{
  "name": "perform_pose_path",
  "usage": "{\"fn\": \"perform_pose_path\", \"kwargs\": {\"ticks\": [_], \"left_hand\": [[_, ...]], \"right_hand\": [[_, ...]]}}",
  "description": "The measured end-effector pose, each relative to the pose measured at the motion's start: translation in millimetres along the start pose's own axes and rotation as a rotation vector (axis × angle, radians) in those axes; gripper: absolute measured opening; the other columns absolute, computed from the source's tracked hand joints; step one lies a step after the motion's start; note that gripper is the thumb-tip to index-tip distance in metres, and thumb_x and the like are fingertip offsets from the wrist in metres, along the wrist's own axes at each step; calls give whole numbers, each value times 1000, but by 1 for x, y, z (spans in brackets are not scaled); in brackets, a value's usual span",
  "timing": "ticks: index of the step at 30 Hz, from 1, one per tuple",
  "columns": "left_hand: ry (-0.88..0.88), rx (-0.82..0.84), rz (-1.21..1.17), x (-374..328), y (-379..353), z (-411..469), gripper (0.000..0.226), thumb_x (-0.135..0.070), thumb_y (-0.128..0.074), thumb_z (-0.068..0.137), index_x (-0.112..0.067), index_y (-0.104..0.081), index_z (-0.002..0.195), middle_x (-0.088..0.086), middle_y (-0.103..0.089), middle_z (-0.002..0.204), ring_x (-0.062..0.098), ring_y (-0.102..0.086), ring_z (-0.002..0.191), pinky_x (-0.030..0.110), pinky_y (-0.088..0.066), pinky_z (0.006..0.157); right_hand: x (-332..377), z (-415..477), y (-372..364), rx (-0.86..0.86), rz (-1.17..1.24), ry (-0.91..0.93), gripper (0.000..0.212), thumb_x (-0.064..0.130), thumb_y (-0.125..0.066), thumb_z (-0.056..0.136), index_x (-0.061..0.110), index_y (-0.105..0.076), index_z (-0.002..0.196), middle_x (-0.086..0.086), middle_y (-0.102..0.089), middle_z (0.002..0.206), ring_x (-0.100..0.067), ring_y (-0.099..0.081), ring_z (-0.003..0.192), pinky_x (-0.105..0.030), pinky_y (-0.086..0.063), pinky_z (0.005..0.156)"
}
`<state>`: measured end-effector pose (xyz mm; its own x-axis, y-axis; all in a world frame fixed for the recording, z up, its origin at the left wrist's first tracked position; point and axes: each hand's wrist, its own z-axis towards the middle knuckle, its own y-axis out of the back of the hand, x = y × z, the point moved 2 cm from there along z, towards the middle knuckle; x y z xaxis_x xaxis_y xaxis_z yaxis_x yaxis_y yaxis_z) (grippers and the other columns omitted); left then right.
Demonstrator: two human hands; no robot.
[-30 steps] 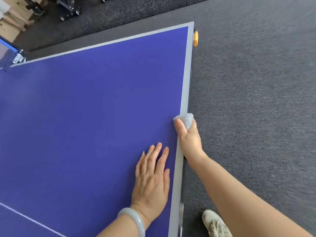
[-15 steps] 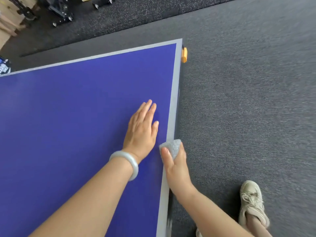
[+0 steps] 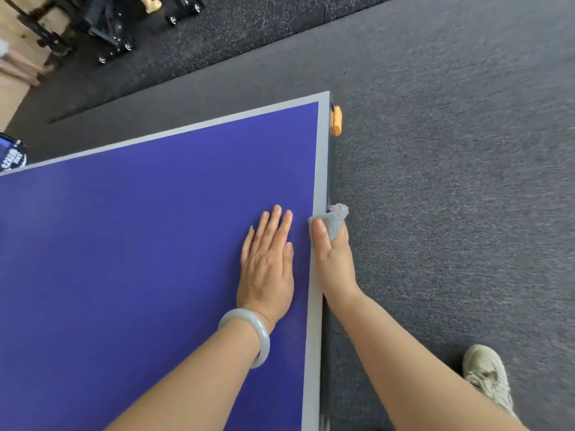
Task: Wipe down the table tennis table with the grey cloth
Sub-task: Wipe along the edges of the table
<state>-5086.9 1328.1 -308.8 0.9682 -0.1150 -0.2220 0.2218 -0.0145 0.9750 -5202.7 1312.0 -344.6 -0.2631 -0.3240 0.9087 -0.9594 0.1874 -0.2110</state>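
Fingers [image 3: 319, 237] of right hand [image 3: 334, 269] clamp crumpled grey cloth [image 3: 335, 219] on grey edge of blue bench [image 3: 155, 244], mid-wipe; left hand [image 3: 267, 269] lies flat. Next, probably: slide along.

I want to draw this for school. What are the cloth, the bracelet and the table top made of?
The cloth: seemingly soft grey fabric; it shows a bumpy mesh and crumples in the right hand.
The bracelet: maybe jade-like stone or glass; pale, smooth, glossy.
The table top: likely painted board; flat, matt blue with a grey edge, no shine.
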Motion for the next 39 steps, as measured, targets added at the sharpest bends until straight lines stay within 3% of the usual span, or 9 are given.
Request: {"fn": "perform_pose_path", "kwargs": {"ticks": [5, 8, 15, 21, 25, 30, 33, 36, 39], "left_hand": [[-2, -14, -28, 1, 0, 0, 54, -28, -15, 104, -23, -26, 156, -9, -15, 164, 4, -4, 151, 40, -12, 124], [-12, -7, -17, 2, -1, 1, 54, -29, -14, 104, -22, -25, 156, -9, -14, 164, 5, -4, 152, 40, -12, 124], [-4, -13, 3, 2, -1, 1, 51, -22, -25, 104, -21, -27, 156, -8, -16, 164, 7, -7, 152, 41, -14, 124], [8, -8, 1, 2, 0, 2, 54, -30, -16, 103, -24, -27, 156, -9, -16, 164, 5, -6, 152, 41, -14, 123], [10, -8, 6, 3, -1, 2, 54, -32, -15, 104, -24, -26, 156, -9, -16, 164, 6, -6, 152, 40, -14, 124], [3, 4, 32, 1, 0, 1, 54, -33, -15, 105, -22, -25, 156, -8, -15, 165, 6, -6, 152, 40, -14, 124], [22, 8, 26, 0, 0, 1, 54, -34, -14, 104, -23, -26, 156, -9, -15, 164, 6, -5, 152, 38, -12, 124], [27, 10, 16, -1, 1, 1, 55, -35, -14, 104, -24, -27, 156, -9, -16, 164, 6, -6, 152, 38, -12, 124], [21, 18, 27, -1, 0, 1, 54, -36, -14, 104, -25, -25, 156, -10, -14, 164, 5, -5, 152, 37, -10, 124]], "right_hand": [[-27, -67, 4, 60, -40, 121, 70, 41, -47, 99, 30, -8, 156, 30, -1, 161, 12, 1, 146, -13, -5, 120], [-35, -90, 5, 93, -34, 107, 67, 45, -52, 97, 49, -8, 148, 49, -6, 149, 18, -3, 143, -2, -9, 111], [15, 41, 1, 67, -32, -33, 68, 33, -58, 99, 17, -24, 155, -6, -36, 157, -16, -33, 145, -38, -26, 120], [-20, -55, 1, 41, -51, 45, 75, 42, -57, 94, 32, -14, 154, 27, -16, 156, 22, -11, 139, 0, -10, 108], [-15, -36, 1, 70, -42, 34, 74, 35, -59, 97, 25, -15, 156, 16, -19, 159, 15, -14, 142, -7, -12, 114], [25, 64, -1, 67, -46, -47, 68, 36, -58, 98, 18, -25, 154, -5, -37, 155, -17, -36, 142, -39, -28, 119], [14, 43, -5, 34, -38, -5, 66, 37, -58, 98, 20, -28, 154, 0, -33, 159, -11, -30, 146, -36, -23, 121], [-15, -37, 1, 30, -65, 54, 70, 42, -59, 96, 41, -16, 151, 29, -14, 159, 13, -9, 144, -17, -9, 121], [-28, -76, 8, 96, -99, 22, 75, 58, -56, 88, 51, -10, 147, 43, -11, 153, 18, -6, 142, -8, -9, 115]]}}
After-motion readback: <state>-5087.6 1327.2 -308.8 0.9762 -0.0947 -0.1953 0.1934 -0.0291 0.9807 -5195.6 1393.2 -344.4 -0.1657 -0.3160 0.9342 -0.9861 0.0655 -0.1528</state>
